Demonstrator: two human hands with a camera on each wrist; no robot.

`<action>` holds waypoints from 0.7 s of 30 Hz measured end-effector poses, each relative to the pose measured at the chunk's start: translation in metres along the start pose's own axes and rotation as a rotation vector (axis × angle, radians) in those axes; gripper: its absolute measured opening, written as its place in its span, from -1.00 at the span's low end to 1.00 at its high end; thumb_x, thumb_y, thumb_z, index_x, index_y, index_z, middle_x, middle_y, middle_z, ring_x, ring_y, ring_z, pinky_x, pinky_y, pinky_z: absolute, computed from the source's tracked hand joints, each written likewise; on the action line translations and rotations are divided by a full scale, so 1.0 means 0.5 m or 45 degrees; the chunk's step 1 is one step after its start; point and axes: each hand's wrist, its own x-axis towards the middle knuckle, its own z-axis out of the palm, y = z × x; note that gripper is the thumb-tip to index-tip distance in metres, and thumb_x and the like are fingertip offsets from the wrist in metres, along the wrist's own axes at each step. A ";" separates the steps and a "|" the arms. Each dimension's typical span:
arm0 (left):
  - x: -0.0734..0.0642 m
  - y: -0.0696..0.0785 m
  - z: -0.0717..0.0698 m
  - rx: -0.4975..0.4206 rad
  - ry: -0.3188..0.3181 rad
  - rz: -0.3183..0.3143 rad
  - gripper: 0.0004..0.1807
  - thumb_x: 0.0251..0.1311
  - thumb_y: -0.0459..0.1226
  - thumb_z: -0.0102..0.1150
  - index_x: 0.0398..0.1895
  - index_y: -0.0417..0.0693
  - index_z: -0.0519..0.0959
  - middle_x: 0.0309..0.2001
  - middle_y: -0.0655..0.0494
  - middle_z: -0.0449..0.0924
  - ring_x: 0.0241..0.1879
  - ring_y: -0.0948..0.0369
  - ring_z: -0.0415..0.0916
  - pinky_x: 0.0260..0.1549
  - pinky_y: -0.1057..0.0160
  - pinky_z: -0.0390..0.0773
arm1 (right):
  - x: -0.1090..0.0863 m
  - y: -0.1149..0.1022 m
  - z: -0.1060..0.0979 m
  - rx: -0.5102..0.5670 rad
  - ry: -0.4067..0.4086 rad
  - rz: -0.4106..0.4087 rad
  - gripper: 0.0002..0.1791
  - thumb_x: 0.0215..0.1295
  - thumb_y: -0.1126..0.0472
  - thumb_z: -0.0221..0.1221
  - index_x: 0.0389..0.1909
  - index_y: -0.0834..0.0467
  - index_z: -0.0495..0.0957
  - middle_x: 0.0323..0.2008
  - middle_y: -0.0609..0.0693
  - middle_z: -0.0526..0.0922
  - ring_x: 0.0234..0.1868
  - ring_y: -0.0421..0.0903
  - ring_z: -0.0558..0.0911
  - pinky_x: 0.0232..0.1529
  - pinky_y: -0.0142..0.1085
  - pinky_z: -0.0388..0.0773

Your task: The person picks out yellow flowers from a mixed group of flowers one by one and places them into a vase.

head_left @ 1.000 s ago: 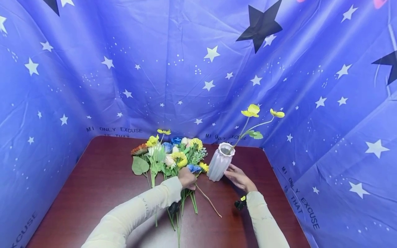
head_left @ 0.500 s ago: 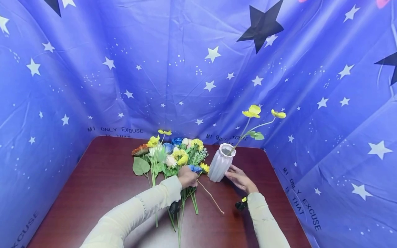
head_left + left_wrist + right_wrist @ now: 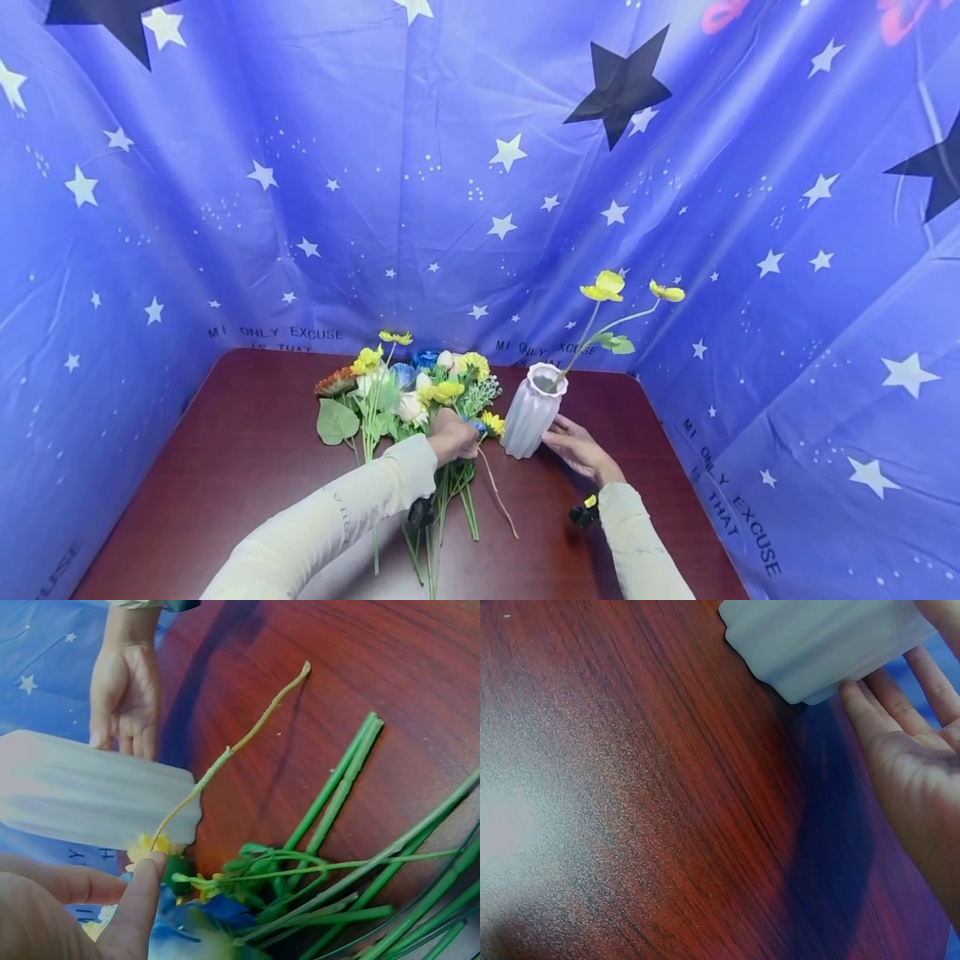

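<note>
In the head view my left hand (image 3: 452, 437) is over the pile of artificial flowers. Its thumb and forefinger pinch a thin tan flower stem (image 3: 229, 754), whose free end points over the table; its bloom is hard to tell apart from the pile. My right hand (image 3: 576, 448) holds the lower right side of a pale ribbed vase (image 3: 531, 421), with fingers and thumb on either side, plainest in the right wrist view. The vase stands on the table with a slight lean. A yellow flower (image 3: 603, 287) with two blooms rises from its mouth, leaning right.
Blue, white, orange and yellow artificial flowers (image 3: 408, 404) lie bunched left of the vase, green stems (image 3: 337, 787) toward the near edge. Under them is a dark red wooden table (image 3: 247, 467). Blue star-printed cloth (image 3: 360, 183) surrounds its back and sides.
The pinched stem's free end has swung left and nearer to me, and a yellow bloom by the left hand has turned. The vase and right hand keep their place; the head view tilts up slightly.
</note>
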 end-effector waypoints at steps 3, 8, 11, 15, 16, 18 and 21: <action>0.004 0.010 -0.004 0.008 -0.008 0.013 -0.90 0.11 -0.54 0.22 -0.37 -0.50 0.67 -0.53 -0.28 0.72 -0.75 0.24 0.58 -0.49 0.19 0.79 | -0.003 0.001 0.000 -0.006 -0.007 -0.012 -0.19 0.48 0.53 -0.07 0.56 0.48 -0.34 0.45 0.35 0.19 0.18 -0.36 0.52 0.29 -0.50 0.49; 0.013 0.028 -0.013 0.065 -0.013 0.027 -0.91 0.12 -0.50 0.28 -0.39 -0.44 0.71 -0.57 -0.18 0.72 -0.70 0.20 0.64 -0.41 0.15 0.81 | -0.007 -0.001 0.001 0.000 -0.012 -0.020 -0.17 0.47 0.52 -0.04 0.55 0.50 -0.34 0.39 0.26 0.28 0.17 -0.35 0.54 0.27 -0.50 0.51; 0.017 0.039 -0.020 0.064 -0.036 0.059 -0.89 0.11 -0.52 0.23 -0.34 -0.43 0.71 -0.53 -0.20 0.73 -0.63 0.12 0.68 -0.41 0.15 0.81 | -0.007 -0.003 0.002 -0.007 -0.014 -0.028 -0.17 0.47 0.51 -0.04 0.55 0.50 -0.34 0.42 0.30 0.25 0.18 -0.35 0.53 0.28 -0.50 0.50; 0.020 0.057 -0.033 0.048 -0.113 0.133 -0.84 0.17 -0.51 0.17 -0.27 -0.41 0.72 -0.47 -0.20 0.75 -0.51 0.08 0.73 -0.28 0.11 0.82 | -0.003 -0.007 0.002 -0.024 -0.014 -0.036 -0.18 0.48 0.51 -0.04 0.55 0.49 -0.33 0.46 0.38 0.18 0.19 -0.35 0.52 0.29 -0.50 0.50; 0.021 0.061 -0.036 0.052 -0.131 0.153 -0.83 0.20 -0.50 0.18 -0.24 -0.40 0.72 -0.44 -0.22 0.76 -0.48 0.07 0.75 -0.24 0.10 0.82 | -0.003 -0.008 0.002 -0.027 -0.012 -0.037 -0.18 0.48 0.51 -0.04 0.55 0.49 -0.33 0.48 0.42 0.14 0.19 -0.35 0.52 0.29 -0.50 0.49; 0.024 0.067 -0.039 0.044 -0.157 0.187 -0.84 0.21 -0.48 0.18 -0.25 -0.38 0.74 -0.34 -0.30 0.76 -0.46 0.08 0.75 -0.19 0.07 0.81 | -0.004 -0.006 0.002 -0.026 -0.011 -0.033 -0.18 0.48 0.51 -0.04 0.55 0.49 -0.33 0.50 0.47 0.07 0.20 -0.35 0.51 0.30 -0.49 0.50; 0.030 0.070 -0.042 0.049 -0.188 0.244 -0.85 0.26 -0.47 0.19 -0.26 -0.41 0.73 0.17 -0.30 0.63 -0.41 0.02 0.76 -0.18 0.04 0.81 | -0.009 -0.001 0.003 -0.029 -0.010 -0.026 -0.18 0.48 0.51 -0.05 0.55 0.50 -0.34 0.50 0.50 0.03 0.20 -0.34 0.51 0.30 -0.49 0.50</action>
